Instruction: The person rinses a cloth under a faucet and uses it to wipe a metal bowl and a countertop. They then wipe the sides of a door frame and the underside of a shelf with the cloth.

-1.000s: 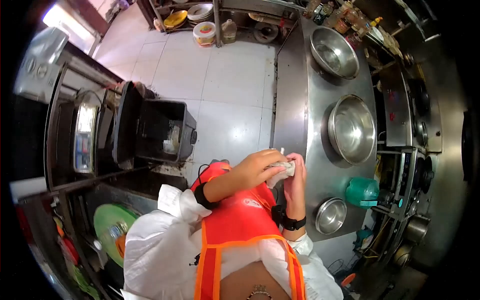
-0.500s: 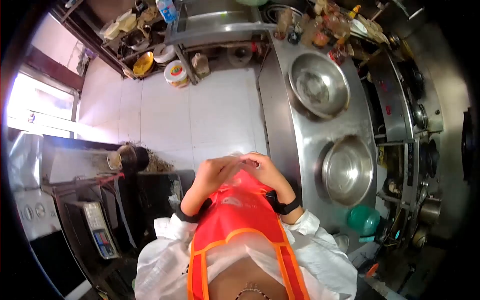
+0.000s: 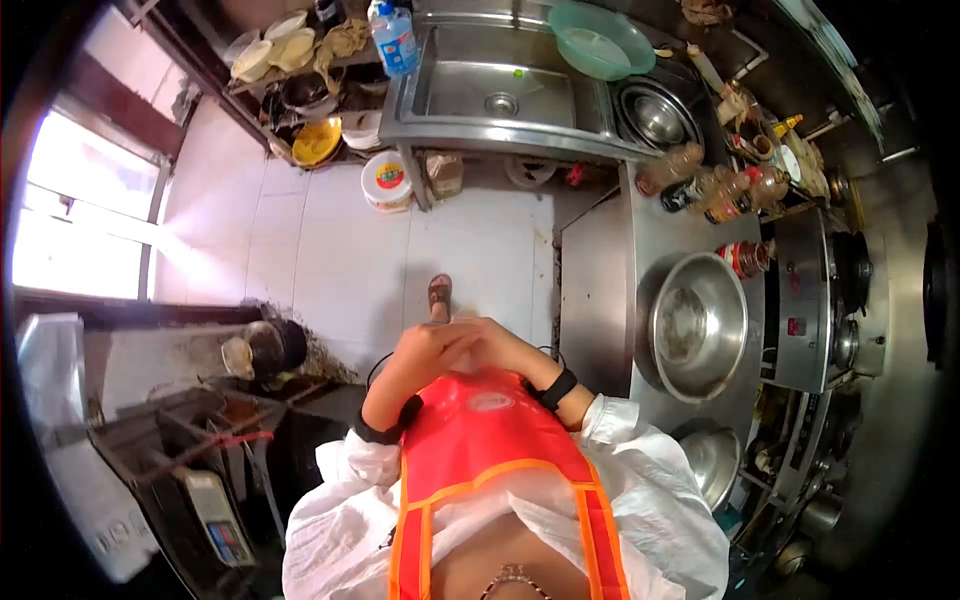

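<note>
My left hand (image 3: 425, 350) and my right hand (image 3: 492, 345) are pressed together in front of my chest, just above the red apron (image 3: 480, 430). The fingers of both are curled closed against each other. Nothing shows between them; whatever may sit inside the clasp is hidden. Each wrist carries a black band. My sandalled foot (image 3: 438, 292) stands on the white floor tiles beyond the hands.
To my right runs a steel counter with a big steel bowl (image 3: 685, 325), another bowl (image 3: 710, 460) nearer, and sauce bottles (image 3: 715, 185). Ahead are a sink (image 3: 500, 95), a green basin (image 3: 600, 40) and a water bottle (image 3: 395, 35). A scale (image 3: 225, 525) and a dark pot (image 3: 270, 345) are on my left.
My view has swung from the counter and bin towards the sink. The crumpled white paper seen between my hands a second ago no longer shows; the hands now sit clasped closer to my chest.
</note>
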Motion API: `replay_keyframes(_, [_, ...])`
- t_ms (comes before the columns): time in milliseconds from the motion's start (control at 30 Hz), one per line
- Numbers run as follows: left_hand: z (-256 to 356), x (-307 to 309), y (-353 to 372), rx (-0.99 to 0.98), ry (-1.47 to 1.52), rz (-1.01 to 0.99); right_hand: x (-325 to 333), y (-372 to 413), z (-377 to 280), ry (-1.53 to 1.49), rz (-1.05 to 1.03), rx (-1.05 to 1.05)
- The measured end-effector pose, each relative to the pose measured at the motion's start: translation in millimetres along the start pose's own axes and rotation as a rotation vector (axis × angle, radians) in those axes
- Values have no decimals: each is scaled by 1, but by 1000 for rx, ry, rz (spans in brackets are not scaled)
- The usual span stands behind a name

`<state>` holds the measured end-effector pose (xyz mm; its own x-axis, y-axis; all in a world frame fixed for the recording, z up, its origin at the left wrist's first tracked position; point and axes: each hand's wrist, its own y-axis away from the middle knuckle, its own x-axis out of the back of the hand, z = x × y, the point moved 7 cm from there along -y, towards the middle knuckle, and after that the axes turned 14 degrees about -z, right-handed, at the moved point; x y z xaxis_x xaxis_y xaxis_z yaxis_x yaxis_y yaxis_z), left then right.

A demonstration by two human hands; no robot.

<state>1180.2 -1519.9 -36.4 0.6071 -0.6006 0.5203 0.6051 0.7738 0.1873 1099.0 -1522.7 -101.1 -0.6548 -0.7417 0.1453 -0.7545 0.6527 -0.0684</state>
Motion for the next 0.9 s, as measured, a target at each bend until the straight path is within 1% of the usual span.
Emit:
replay_keyframes(33, [-12,11,-18,-4,-28,-20,13,-13,3,130,-53,-73])
replay_keyframes(67, [-24,24,-37,-61,-40,-58,37,-29,2,134,-39,-85])
replay_keyframes(100, [-23,42,-53,-67,-25,-74,68,-39,7,118,93,-220])
replay_keyframes(133, [-25,62,-71,11,-24,-121,96,-43,12,110,222,-349])
replay_keyframes(167, [-29,82,-92,78,-35,-153,118,-52,14,129,229,-347])
replay_keyframes(200, [-39,94,-112,-16,-62,-121,149,-52,20,244,378,-402])
replay_keyframes(233, [-50,103,-131,-26,-58,-117,174,-48,18,347,524,-463])
replay_keyframes(300, [-63,114,-161,-137,-279,-142,213,-43,15,454,663,-582])
replay_keyframes(333, [-70,113,-175,-162,-443,-263,230,-37,25,462,730,-559])
replay_keyframes(367, [-73,115,-187,-156,-440,-276,249,-35,34,477,797,-527])
replay_keyframes(433, [-67,124,-218,-203,-371,-142,284,-49,30,518,822,-522])
replay_keyframes(500, [-97,121,-255,-148,-398,-95,317,-66,39,566,826,-518])
replay_keyframes(567, [-136,119,-286,52,-532,-65,347,-82,61,610,874,-370])
replay_keyframes(600, [-141,125,-291,77,-525,-48,357,-94,80,476,845,-349])
replay_keyframes(633, [-146,135,-293,109,-440,1,361,-106,88,466,819,-337])
replay_keyframes(700, [-159,162,-295,165,-287,108,363,-136,116,382,635,-439])
replay_keyframes(733, [-181,162,-296,273,-287,62,360,-150,133,427,570,-341])
replay_keyframes(767, [-190,174,-292,295,-297,82,355,-165,157,415,491,-309])
replay_keyframes(800, [-201,181,-286,292,-171,52,345,-180,174,400,412,-284])
replay_keyframes(833, [-210,183,-281,290,-40,18,332,-196,172,410,333,-316])
replay_keyframes(867, [-219,195,-261,592,353,101,314,-209,201,346,233,-180])
replay_keyframes(900, [-228,199,-253,615,356,107,301,-227,198,504,136,-224])
